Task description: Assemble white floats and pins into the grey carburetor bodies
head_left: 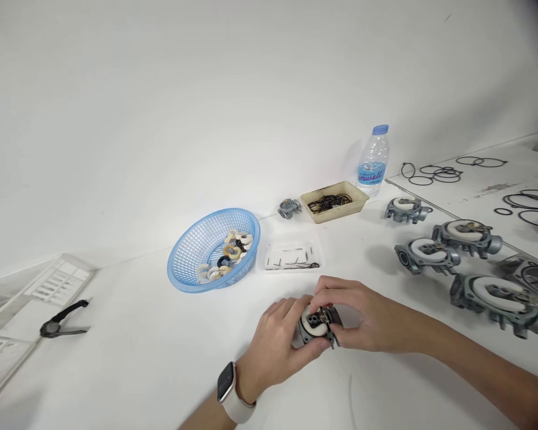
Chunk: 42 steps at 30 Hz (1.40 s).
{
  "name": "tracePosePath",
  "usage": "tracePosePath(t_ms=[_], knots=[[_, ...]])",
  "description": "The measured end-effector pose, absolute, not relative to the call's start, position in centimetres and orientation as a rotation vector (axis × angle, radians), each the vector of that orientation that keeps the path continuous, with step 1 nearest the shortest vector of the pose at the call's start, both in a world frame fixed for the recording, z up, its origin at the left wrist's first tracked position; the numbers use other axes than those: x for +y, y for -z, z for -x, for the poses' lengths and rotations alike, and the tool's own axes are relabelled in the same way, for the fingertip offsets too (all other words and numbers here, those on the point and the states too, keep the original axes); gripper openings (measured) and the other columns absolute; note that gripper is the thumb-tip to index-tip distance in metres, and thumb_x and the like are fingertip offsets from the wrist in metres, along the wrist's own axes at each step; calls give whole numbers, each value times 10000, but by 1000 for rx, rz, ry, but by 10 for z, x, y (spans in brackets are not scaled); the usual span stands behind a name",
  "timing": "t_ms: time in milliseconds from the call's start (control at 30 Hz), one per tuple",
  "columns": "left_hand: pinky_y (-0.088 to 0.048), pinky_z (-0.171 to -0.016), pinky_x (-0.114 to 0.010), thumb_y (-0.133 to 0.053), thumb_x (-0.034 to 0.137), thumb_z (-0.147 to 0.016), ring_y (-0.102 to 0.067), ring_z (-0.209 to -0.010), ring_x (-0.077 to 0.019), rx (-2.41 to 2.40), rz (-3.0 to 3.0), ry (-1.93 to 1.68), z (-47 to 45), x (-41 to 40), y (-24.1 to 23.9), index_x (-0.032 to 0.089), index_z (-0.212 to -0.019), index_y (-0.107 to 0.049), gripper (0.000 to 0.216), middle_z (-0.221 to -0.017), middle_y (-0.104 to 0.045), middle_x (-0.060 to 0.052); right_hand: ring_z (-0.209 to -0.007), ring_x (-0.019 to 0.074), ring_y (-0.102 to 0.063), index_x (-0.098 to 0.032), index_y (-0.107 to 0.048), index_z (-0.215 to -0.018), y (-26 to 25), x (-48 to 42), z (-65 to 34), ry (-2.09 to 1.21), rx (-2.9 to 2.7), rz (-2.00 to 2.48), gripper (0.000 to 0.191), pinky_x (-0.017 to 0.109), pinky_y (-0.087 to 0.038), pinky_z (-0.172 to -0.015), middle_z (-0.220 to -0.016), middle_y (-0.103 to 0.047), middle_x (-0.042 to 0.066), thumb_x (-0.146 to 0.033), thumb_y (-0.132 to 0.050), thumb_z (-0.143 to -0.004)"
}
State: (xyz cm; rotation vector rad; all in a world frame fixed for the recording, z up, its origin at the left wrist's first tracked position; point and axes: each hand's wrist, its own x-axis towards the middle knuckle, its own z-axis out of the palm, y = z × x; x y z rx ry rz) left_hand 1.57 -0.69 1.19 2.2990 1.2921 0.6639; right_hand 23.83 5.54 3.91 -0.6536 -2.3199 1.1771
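A grey metal carburetor body point(303, 334) with a white C-shaped float point(316, 329) on top sits on the white table near the front. My left hand point(278, 340) is wrapped round its left side, thumb along the near edge. From the right, my right hand point(363, 316) grips the same carburetor, its fingertips at the float's upper edge and its thumb on the right side. Whether a small part is pinched there is hidden. Beyond the hands lies a shallow white tray point(275, 261) with several thin metal pins.
A blue mesh basket point(179, 254) holds several floats. Behind stand a lone carburetor point(289, 208), a beige tray point(338, 210) of black rings and a water bottle point(373, 164). Several carburetors point(470, 236) and black gaskets point(448, 173) lie right. A black clip-like tool point(54, 327) lies left.
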Motion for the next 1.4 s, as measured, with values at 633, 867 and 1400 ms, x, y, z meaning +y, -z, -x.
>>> tracePosePath(t_ms=[633,867,1400], knots=[[-525,-848,-395,-655,399,-941,-636,-973,-270,1279,-2270,-690,-17,-6,-11,243,-1303,-522,416,-1113,-678,-62,-791,143,-573,-237,-691,-1005,-39,55,-239,-1192,-2320,658,371,250,-484,-735,-931,-563,5,-15,-586,-727],[-537,-926,-379,-716,219,-819,-615,-1067,-257,1229,-2036,-1050,-24,-10,-8,216,-1222,-584,424,-1170,-631,-89,-805,151,-595,-235,-697,-1022,-37,56,-239,-1178,-2310,625,373,242,-495,-717,-954,-585,19,-17,-594,-737],[-549,-865,-357,-722,188,-835,-625,-990,-231,1238,-2002,-1227,-27,-13,-4,193,-1155,-637,331,-1100,-631,-87,-805,140,-589,-242,-709,-1045,-37,55,-239,-1206,-2310,657,407,232,-481,-703,-957,-571,13,-1,-599,-735]])
